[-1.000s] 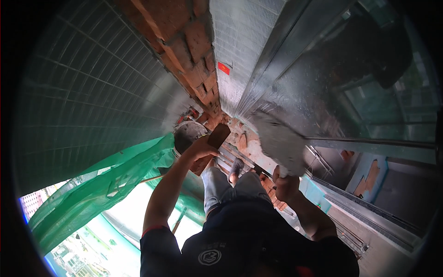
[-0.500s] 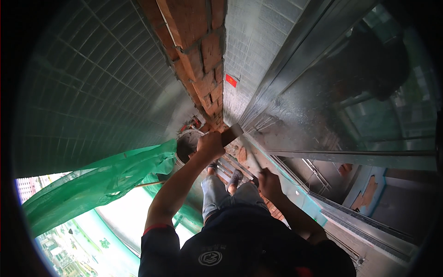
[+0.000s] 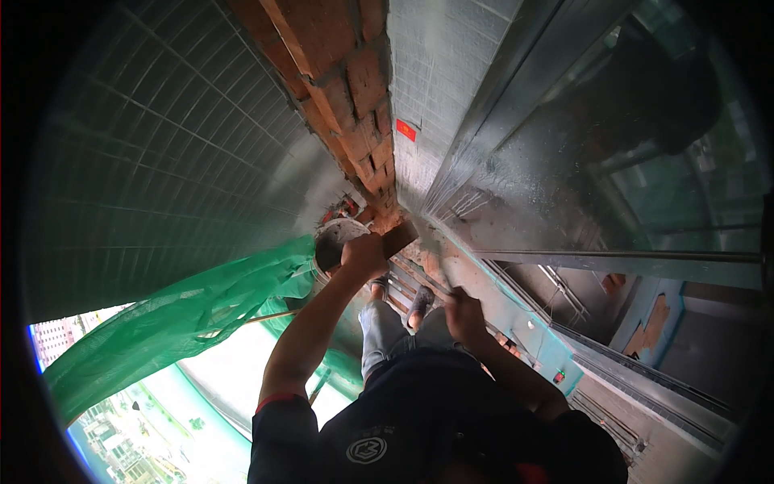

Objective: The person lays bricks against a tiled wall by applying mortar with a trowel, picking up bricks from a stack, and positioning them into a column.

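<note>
My left hand (image 3: 364,255) is closed around a brown brick (image 3: 401,236), holding it out in front of me at the foot of the exposed brickwork. My right hand (image 3: 465,317) is closed on the handle end of a long, thin tool. Its upper part is smeared by motion and reaches toward the brick, so its exact kind is unclear. Just beyond my left hand stands a round bucket (image 3: 329,239), partly hidden by that hand.
A narrow strip of bare brickwork (image 3: 371,89) rises between two grey block-patterned walls. Green netting (image 3: 185,302) hangs at the left beside an open drop. Glass panels (image 3: 597,177) stand at the right. My feet are on slatted planks (image 3: 401,284).
My left hand and the brick have shifted slightly down in the picture. My right hand has moved slightly up and left. The view has tilted a little.
</note>
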Available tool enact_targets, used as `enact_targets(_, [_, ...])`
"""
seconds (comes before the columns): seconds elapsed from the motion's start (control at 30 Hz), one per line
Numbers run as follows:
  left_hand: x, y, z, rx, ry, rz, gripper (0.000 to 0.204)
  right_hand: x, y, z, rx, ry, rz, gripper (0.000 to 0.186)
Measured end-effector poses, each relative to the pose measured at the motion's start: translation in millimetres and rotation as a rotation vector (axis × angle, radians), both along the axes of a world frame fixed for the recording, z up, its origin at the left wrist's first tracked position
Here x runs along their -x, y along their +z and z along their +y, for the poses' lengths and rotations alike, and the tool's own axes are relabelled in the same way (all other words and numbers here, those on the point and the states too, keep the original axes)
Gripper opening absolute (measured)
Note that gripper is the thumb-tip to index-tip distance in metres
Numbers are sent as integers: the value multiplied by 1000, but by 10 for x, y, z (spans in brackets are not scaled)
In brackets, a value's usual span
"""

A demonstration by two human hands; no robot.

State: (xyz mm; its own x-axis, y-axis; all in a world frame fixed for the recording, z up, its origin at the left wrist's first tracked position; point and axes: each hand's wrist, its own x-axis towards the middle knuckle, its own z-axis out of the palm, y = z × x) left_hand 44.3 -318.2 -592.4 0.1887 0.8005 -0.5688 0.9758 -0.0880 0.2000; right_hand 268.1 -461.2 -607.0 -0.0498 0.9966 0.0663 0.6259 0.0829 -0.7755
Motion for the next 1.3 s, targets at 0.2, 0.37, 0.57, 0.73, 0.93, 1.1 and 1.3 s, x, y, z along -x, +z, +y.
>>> enact_targets(0.2, [313, -170, 20, 97, 68, 64, 36, -135, 142, 119, 240, -129, -7, 40])
enact_targets(0.37, [755, -315, 22, 15, 24, -458, 49, -341, 888, 427, 183, -51, 55, 37])
enact_targets(0.57, [1018, 449, -31, 230, 575, -1394, 80, -635, 76, -66, 236, -92, -56, 41])
enact_targets(0.73, [1452, 1356, 291, -120, 554, -1466, 79, -656, -136, -489, 188, 175, -342, 34])
enact_targets(0.93, [1840, 3266, 958, -976, 540, -1397, 51, -504, 40, -391, 404, 83, -206, 14])
enact_targets(1.1, [1995, 4363, 1802, -1373, 528, -1389, 38, -567, -254, -227, 266, -28, -55, 17])
enact_targets(1.3, [1870, 4568, 2720, -1453, 538, -1222, 42, -462, -382, -216, 88, -131, -264, 39])
